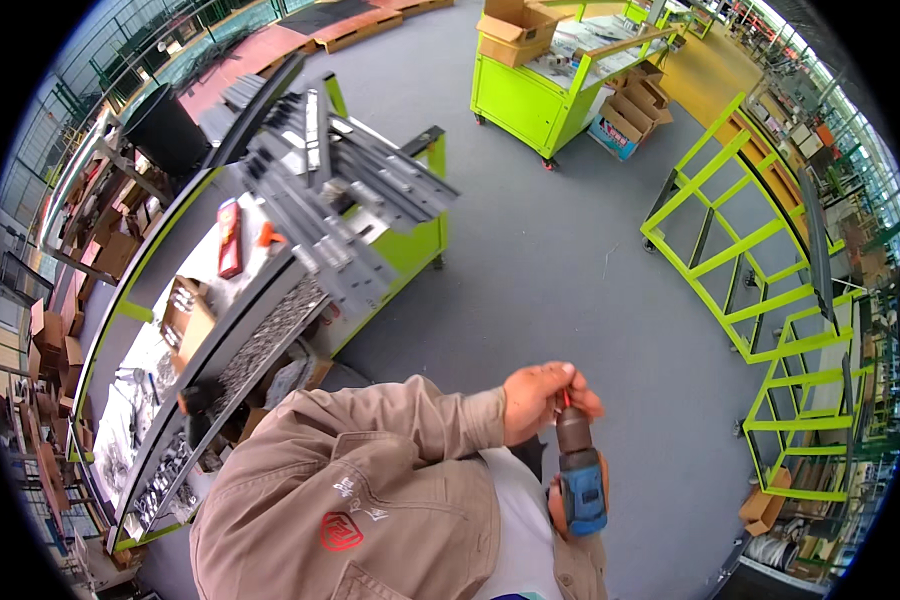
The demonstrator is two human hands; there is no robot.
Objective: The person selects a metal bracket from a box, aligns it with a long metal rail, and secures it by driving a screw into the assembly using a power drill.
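My right hand [557,506] grips a blue and black cordless drill [582,493] close in front of my body; the drill covers most of its fingers. The drill's dark chuck [573,432] points away from me. At its front end, a small red bit [567,399] shows between the fingers of my left hand [536,399]. That hand is closed, thumb and fingertips pinched around the bit. Both hands are over the floor, to the right of the workbench.
On my left stands a long green-framed workbench [135,312] with stacked grey metal profiles [320,200], a red box [230,240] and an open carton [185,322] of small parts. A green cart [520,108] stands ahead, and green metal frames [740,240] stand on the right.
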